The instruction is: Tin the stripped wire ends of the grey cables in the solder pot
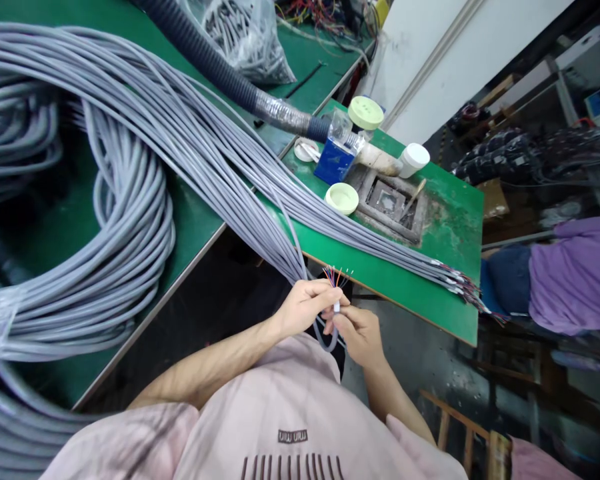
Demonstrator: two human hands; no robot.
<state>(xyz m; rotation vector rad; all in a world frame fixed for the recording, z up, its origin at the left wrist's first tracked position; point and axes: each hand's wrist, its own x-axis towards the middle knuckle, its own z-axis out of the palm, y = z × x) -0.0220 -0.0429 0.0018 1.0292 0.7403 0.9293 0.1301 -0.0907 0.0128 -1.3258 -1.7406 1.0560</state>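
Observation:
Both of my hands meet at the end of one grey cable, just off the front edge of the green board. Thin coloured wires fan out upward from its stripped end, and a white sleeve sits below them. My left hand is closed, thumb and fingers pinching around the wires and sleeve. Lower and to the right, my right hand pinches the grey cable under the sleeve. The cable bends in a loop beneath my hands. Beside it runs a long bundle of grey cables.
Coiled grey cables fill the left table. On the green board are a soldering pot, a pale green dish, a white cup and a blue box at a ribbed hose. A person in purple is at right.

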